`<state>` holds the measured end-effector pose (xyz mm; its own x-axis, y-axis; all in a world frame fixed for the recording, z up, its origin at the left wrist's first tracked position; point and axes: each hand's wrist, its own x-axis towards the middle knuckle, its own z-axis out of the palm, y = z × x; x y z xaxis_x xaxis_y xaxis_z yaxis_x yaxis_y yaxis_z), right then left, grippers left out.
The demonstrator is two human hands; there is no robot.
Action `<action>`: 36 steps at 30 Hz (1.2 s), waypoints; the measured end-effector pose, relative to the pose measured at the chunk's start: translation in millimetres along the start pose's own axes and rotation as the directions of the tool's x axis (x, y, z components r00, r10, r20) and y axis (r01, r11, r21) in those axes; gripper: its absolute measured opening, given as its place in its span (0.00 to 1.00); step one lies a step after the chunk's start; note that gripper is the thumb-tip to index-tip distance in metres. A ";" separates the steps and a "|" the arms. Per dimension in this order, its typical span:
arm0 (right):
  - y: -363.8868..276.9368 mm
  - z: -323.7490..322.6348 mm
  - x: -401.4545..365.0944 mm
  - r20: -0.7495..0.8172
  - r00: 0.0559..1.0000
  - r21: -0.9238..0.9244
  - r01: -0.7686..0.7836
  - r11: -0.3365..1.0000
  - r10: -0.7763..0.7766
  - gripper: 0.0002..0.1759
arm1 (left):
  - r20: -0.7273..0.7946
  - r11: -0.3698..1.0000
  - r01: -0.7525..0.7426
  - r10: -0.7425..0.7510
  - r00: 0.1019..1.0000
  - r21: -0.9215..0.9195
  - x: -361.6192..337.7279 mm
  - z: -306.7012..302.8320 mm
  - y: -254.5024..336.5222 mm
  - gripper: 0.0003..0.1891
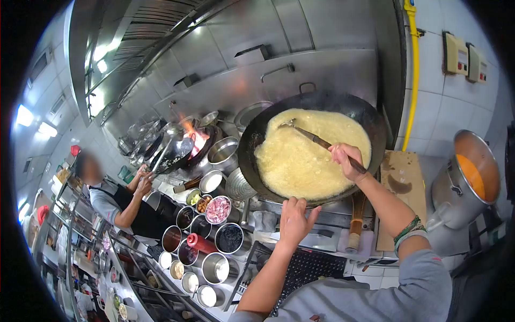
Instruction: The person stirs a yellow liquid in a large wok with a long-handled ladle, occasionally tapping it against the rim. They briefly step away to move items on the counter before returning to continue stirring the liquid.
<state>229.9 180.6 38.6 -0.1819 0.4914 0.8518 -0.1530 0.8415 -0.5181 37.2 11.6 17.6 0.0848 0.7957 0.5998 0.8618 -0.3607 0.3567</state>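
Note:
A large black wok [248,147] holds a pale yellow, bubbling liquid [306,166]. My right hand [348,160] is closed round the wooden handle of a long ladle [316,139], whose metal head lies in the liquid toward the far side. At the near rim of the wok is my left hand [296,221], palm down, thumb spread away from the fingers and nothing seen in its grasp. Just left of the wok rests a round perforated strainer [241,185].
Several metal pots, one with pink meat pieces [218,209], crowd the left counter beside a red squeeze bottle [201,243]. Farther left, a person [126,201] works at a flaming wok [188,153]. A tall pot with orange liquid [453,185] stands right, past a stained board [399,198].

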 end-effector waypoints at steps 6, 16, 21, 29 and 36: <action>-7.1 -36.6 33.7 0.025 0.996 -0.138 -0.078 0.987 0.082 0.21 | -0.008 1.000 0.015 -0.015 1.000 -0.010 -7.6 3.8 -4.3 0.16; -84.4 -76.4 57.3 0.007 0.988 -0.388 -0.137 0.912 0.152 0.22 | -0.070 0.998 -0.028 0.023 0.997 -0.062 -18.1 1.3 -10.2 0.15; -149.3 -86.9 95.1 -0.033 0.970 -0.364 -0.238 0.900 0.243 0.24 | -0.080 0.993 -0.006 -0.003 0.997 -0.119 -21.2 0.5 -12.0 0.15; -219.3 -101.5 175.1 -0.124 0.894 -0.096 -0.443 0.891 0.431 0.19 | -0.024 0.989 0.035 -0.039 0.999 -0.144 -18.7 -3.4 -12.9 0.15; -189.2 -118.1 159.9 -0.214 0.880 0.228 -0.377 0.898 0.424 0.19 | -0.023 0.991 0.016 -0.019 1.000 -0.131 -15.2 0.0 -13.7 0.16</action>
<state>344.4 126.5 282.0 -0.0171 0.8373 0.5464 -0.2906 0.5187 -0.8040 24.1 4.5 3.5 0.0569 0.7910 0.6092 0.7901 -0.4088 0.4569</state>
